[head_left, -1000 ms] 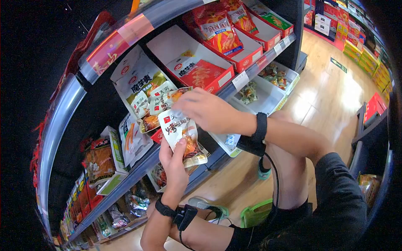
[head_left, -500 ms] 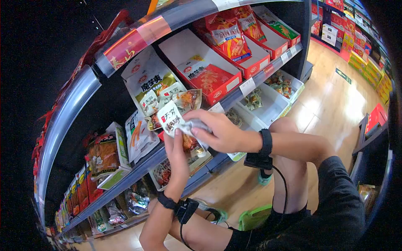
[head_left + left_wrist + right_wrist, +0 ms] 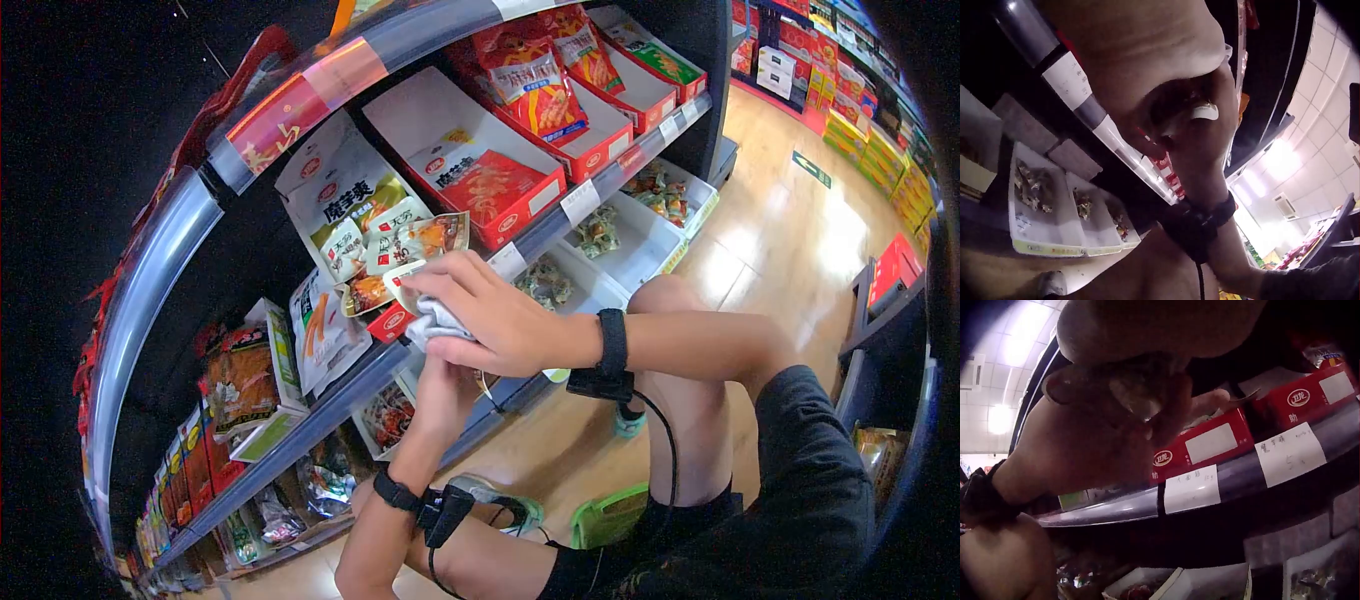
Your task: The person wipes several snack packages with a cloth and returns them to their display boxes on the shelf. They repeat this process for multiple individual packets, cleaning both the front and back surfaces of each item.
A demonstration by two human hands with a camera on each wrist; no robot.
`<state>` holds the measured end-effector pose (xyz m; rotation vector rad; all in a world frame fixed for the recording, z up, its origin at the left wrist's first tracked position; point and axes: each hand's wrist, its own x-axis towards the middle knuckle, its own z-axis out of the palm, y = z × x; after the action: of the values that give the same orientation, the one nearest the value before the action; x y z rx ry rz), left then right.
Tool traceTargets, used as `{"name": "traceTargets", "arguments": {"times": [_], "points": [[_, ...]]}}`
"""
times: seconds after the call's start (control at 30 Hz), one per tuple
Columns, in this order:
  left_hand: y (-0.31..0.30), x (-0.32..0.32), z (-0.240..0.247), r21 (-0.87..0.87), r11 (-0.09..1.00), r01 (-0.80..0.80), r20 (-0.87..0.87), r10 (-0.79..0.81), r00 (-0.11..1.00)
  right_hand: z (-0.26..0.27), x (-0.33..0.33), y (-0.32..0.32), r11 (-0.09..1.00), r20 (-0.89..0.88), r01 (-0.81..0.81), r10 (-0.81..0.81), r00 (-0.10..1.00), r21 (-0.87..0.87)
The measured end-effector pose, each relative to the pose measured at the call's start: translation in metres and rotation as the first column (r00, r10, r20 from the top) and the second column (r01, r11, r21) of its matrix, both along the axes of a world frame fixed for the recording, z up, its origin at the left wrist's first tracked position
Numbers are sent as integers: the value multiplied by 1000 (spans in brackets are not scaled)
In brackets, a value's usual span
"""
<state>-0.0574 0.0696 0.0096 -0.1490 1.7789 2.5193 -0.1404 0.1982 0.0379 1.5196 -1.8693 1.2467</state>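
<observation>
My left hand [image 3: 447, 392] holds a white snack packet [image 3: 398, 284] from below. Only the packet's pale upper end shows in the head view, since my right hand covers the rest. My right hand [image 3: 515, 318] lies over it, with a crumpled pale grey cloth [image 3: 436, 322] held between thumb and fingers against the packet's front. Just beyond, similar small packets [image 3: 425, 240] with pictures of browned meat lie in an open display box. Both wrist views show the two hands close together, their undersides dark.
Red-and-white snack boxes [image 3: 545, 195] line the shelf behind a rail with price tags [image 3: 581, 202]. White trays [image 3: 620, 245] of small wrapped pieces stand on the level below. Bagged snacks [image 3: 240, 385] fill the left. A green basket [image 3: 610, 517] is on the floor near the legs.
My right hand has come down from above the packet onto its front with the cloth, now hiding most of it. My left hand still holds the packet.
</observation>
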Motion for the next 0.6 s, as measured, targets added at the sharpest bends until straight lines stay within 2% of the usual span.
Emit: {"name": "traceTargets", "arguments": {"times": [0.07,0.17,0.2,0.23,0.27,0.33,0.37,0.47,0.57,0.6], "points": [[-3,-1,-4,-32,999,44,-69,-47,997,-1,-4,-2,1000,34,-16,15,999,27],[-12,5,-11,-115,949,292,-176,-309,935,-12,-18,-8,998,105,-26,20,994,62],[-9,4,-8,-131,946,297,-192,-318,929,-12,-21,-9,997,133,-28,18,991,71],[-6,8,-2,-138,953,271,-116,-287,951,-9,-24,-5,981,203,-107,73,976,159],[-1,11,5,-146,959,244,-40,-252,967,-11,-24,-5,973,196,-129,91,976,192],[3,10,2,-138,983,122,-88,-135,987,-15,-23,-5,950,178,-172,127,976,262],[3,9,0,-131,990,56,-113,-71,991,-16,-21,-4,950,157,-181,144,977,253],[-7,7,-4,-196,977,80,-60,-94,994,-15,-15,-3,947,133,-242,218,967,211],[4,11,2,-151,987,-46,-122,27,992,-12,-14,-1,935,175,-324,298,938,143],[3,10,4,-116,993,-35,-114,21,993,-9,-14,0,937,179,-328,304,936,122]]}}
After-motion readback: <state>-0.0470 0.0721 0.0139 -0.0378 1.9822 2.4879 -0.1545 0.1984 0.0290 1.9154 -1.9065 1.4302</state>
